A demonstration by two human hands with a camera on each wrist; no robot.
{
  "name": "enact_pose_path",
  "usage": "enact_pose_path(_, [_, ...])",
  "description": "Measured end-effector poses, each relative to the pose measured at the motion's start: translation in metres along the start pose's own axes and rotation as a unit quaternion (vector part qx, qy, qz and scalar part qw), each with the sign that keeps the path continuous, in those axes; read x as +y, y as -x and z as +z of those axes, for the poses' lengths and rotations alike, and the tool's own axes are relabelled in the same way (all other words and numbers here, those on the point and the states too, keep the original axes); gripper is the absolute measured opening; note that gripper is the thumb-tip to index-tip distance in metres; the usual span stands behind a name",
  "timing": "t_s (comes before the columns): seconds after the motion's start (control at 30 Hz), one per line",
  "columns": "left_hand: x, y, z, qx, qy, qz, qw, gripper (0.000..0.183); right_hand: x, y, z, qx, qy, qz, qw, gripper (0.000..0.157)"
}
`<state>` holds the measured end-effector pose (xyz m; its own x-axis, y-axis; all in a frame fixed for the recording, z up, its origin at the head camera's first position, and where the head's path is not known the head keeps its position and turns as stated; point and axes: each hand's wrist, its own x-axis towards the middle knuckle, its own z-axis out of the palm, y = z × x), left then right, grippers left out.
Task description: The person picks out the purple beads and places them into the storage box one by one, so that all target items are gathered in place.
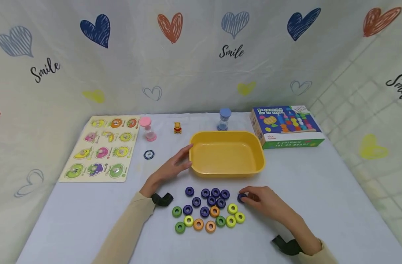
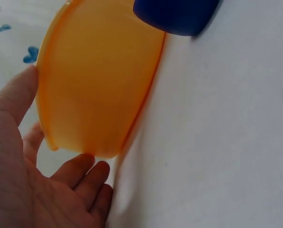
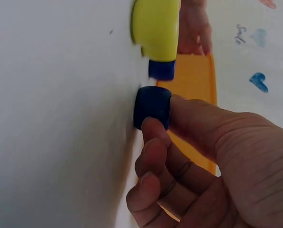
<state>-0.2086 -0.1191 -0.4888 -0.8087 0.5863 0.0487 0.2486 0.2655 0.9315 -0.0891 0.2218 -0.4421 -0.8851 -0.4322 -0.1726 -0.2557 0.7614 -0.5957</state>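
Against the left end of the yellow tray (image 1: 226, 156) rests my left hand (image 1: 170, 169), its fingers and thumb touching the rim. The left wrist view shows those fingers fairly straight beside the tray's wall (image 2: 96, 80). To the right of the loose beads, my right hand (image 1: 268, 203) pinches a dark blue ring bead (image 3: 151, 107) between thumb and fingertips, close over the white tabletop. Several dark blue beads (image 1: 211, 201) lie between the hands. Nearer me are green (image 1: 180, 227), orange (image 1: 210, 227) and yellow (image 1: 231, 221) beads. The tray's inside holds nothing.
A fruit picture board (image 1: 102, 148) lies at the left. Behind the tray stand a pink sand timer (image 1: 148, 129), a small bear figure (image 1: 177, 128) and a blue sand timer (image 1: 223, 119). A round chip (image 1: 148, 154) and a boxed bead set (image 1: 286, 126) flank it.
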Motion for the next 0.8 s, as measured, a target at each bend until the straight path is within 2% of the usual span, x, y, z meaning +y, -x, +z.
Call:
enact_pose_path(0.17, [0.002, 0.002, 0.003, 0.009, -0.002, 0.005, 0.9999, 0.063, 0.015, 0.013, -0.007, -0.015, -0.035, 0.030, 0.999, 0.024])
enact_pose_path(0.2, [0.006, 0.003, 0.002, 0.006, -0.002, 0.002, 1.0000, 0.063, 0.018, 0.016, -0.009, -0.018, -0.040, 0.036, 0.998, 0.024])
enact_pose_path(0.23, [0.011, 0.004, 0.002, 0.004, 0.000, 0.001, 1.0000, 0.064, 0.021, 0.018, -0.011, -0.023, -0.046, 0.039, 0.998, 0.025])
enact_pose_path(0.37, [0.011, 0.005, 0.001, 0.003, -0.014, -0.001, 0.9999, 0.070, 0.030, 0.022, -0.016, -0.044, -0.063, 0.036, 0.996, 0.030])
enact_pose_path(0.47, [0.002, 0.004, 0.002, 0.009, -0.027, 0.001, 0.9996, 0.077, 0.032, 0.020, -0.015, -0.057, -0.066, 0.030, 0.996, 0.035])
enact_pose_path(0.57, [0.000, 0.004, 0.002, 0.014, -0.027, 0.002, 0.9995, 0.077, 0.031, 0.019, -0.015, -0.061, -0.061, 0.032, 0.996, 0.038])
enact_pose_path(0.7, [0.003, 0.003, 0.001, 0.020, -0.019, -0.002, 0.9996, 0.069, 0.029, 0.017, -0.016, -0.061, -0.053, 0.038, 0.996, 0.039])
enact_pose_path(0.8, [0.013, 0.006, -0.003, 0.023, -0.004, -0.008, 0.9997, 0.065, 0.028, 0.016, -0.018, -0.061, -0.047, 0.033, 0.997, 0.039])
